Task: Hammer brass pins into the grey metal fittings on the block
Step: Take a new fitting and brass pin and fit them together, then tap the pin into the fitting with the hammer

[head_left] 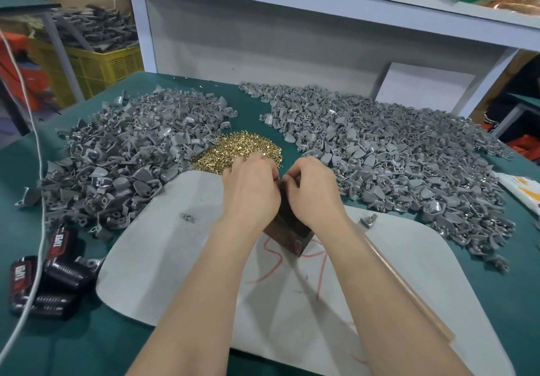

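A dark wooden block (287, 236) stands on a pale grey mat (163, 229) in the middle of the table. My left hand (251, 188) and my right hand (314, 188) meet over the block's top end, backs up and fingers curled inward. Between the fingertips shows a small dark grey piece, seemingly a grey fitting (282, 184), pinched from both sides and mostly hidden. Just beyond my hands lies a heap of brass pins (233, 150). Loose grey fittings lie in a large pile on the left (125, 153) and another on the right (394, 153).
A long wooden stick (409, 291) lies on the mat by my right forearm. Two stray fittings (368, 220) (187, 217) sit on the mat. Black labelled cases (43, 282) and a white cord (38, 171) are at the left. A white shelf frame (263, 33) backs the table.
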Motion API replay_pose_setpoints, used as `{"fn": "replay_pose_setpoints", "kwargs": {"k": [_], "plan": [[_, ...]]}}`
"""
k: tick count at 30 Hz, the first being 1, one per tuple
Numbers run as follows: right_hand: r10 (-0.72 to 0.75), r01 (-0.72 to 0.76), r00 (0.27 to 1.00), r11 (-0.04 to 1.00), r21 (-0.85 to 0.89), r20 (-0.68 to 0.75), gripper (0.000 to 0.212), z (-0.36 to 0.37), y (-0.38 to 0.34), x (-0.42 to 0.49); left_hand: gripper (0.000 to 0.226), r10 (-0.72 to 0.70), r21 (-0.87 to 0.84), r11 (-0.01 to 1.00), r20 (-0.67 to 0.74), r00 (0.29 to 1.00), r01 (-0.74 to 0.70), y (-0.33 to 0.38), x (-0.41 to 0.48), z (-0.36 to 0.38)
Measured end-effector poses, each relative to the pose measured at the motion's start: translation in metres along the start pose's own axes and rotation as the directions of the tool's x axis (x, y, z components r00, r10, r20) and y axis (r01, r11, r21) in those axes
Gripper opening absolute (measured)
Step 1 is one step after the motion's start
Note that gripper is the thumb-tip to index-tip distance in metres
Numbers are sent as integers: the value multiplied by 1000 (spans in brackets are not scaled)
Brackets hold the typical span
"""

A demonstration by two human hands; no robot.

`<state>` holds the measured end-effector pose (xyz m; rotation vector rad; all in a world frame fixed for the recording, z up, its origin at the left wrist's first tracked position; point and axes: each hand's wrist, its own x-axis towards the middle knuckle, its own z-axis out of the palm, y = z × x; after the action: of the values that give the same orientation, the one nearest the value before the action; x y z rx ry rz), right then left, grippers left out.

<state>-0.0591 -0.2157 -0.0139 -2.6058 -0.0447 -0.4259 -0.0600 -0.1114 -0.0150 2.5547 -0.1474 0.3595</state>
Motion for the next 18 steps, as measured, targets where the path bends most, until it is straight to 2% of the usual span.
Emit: {"fn": "replay_pose_setpoints", "kwargs": {"k": [5, 7, 10, 12, 14, 16, 18], "plan": [[-77, 82, 996, 991, -110, 46, 10, -2, -2, 4, 11, 23, 16, 1000, 1, 1000, -23, -1, 0, 0], [-80, 83, 993, 996, -33, 82, 14, -8, 4, 7, 7, 12, -10, 1000, 3, 1000, -12, -2, -1, -1], [63, -66, 998, 993, 100, 28, 24, -25, 27, 4, 12, 0, -56, 998, 11, 1000, 1, -2, -1, -2], [197, -191, 978, 978, -78, 71, 27, -32, 46, -1, 14, -3, -64, 998, 13, 1000, 4, -2, -1, -2], [300, -227, 930, 922, -313, 211, 25, -31, 53, -5, 14, -8, -64, 998, 11, 1000, 9, -2, 0, -2], [314, -201, 903, 911, -360, 291, 27, -26, 55, -4, 14, -13, -63, 998, 12, 1000, 14, -2, 0, -1], [286, -189, 911, 930, -315, 298, 24, -26, 57, -1, 12, -16, -68, 998, 15, 1000, 17, -2, 0, -2]]}}
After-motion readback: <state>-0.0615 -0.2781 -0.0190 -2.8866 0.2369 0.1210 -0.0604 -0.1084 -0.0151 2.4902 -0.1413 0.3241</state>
